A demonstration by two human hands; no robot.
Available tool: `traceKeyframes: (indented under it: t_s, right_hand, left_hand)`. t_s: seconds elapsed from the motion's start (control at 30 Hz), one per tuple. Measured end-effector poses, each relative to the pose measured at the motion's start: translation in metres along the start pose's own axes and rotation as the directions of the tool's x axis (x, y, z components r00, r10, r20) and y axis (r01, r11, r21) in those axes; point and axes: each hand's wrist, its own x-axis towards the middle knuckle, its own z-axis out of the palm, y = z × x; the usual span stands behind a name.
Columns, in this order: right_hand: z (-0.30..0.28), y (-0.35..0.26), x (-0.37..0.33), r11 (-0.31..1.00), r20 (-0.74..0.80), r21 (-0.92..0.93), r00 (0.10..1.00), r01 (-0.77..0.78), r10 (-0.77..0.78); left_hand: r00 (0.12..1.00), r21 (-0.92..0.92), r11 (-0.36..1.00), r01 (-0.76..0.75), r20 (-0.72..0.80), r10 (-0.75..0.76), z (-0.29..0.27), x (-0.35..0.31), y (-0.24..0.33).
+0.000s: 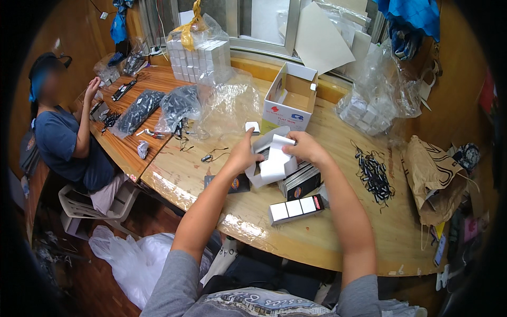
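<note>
Above the table's middle, an opened small white cardboard box (278, 170) with raised flaps is between my hands. My left hand (246, 154) grips its left side, with the thumb at the opening. On the right, my right hand (305, 147) pinches a white flap at the upper edge. What lies inside the box is mostly hidden. Just beneath it stands a stack of thin dark cards (301, 185), partly covered by the box. A long box with white squares on top (296, 210) lies nearer to me. A dark card (241, 184) is partly hidden by my left forearm.
A large open carton (288, 105) stands behind my hands, beside a small white box (252, 127). Black cables (374, 174) and a brown paper bag (430, 169) lie right. Bagged white boxes (198, 58) stand far back. A co-worker (68, 132) sits left, near bagged black items (138, 112).
</note>
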Motion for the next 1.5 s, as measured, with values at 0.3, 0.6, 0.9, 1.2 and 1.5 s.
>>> traceKeyframes:
  t_s: [0.3,0.6,0.9,1.2,1.5]
  right_hand:
    - [0.022,-0.072,-0.002,0.802,-0.612,0.196,0.710,0.564,-0.349]
    - [0.039,-0.115,-0.069,0.713,-0.318,-0.220,0.641,0.666,-0.698]
    - [0.020,-0.102,-0.065,0.694,-0.626,-0.380,0.383,0.611,-0.680]
    - [0.045,-0.095,-0.100,0.476,-0.159,-0.553,0.474,0.684,-0.866]
    - [0.027,-0.093,-0.101,0.471,-0.533,-0.645,0.088,0.602,-0.842]
  left_hand:
    - [0.863,-0.776,0.379,-0.504,-0.433,0.260,-0.027,-0.027,0.071]
    - [0.660,-0.706,0.381,-0.597,-0.702,-0.268,-0.058,0.009,0.057]
    - [0.956,-0.937,-0.205,0.281,0.256,0.142,0.017,-0.049,0.097]
    - [0.910,-0.807,-0.504,0.306,0.094,0.403,0.036,-0.069,0.095]
    - [0.903,-0.953,-0.298,0.049,-0.085,0.422,0.038,-0.136,0.112]
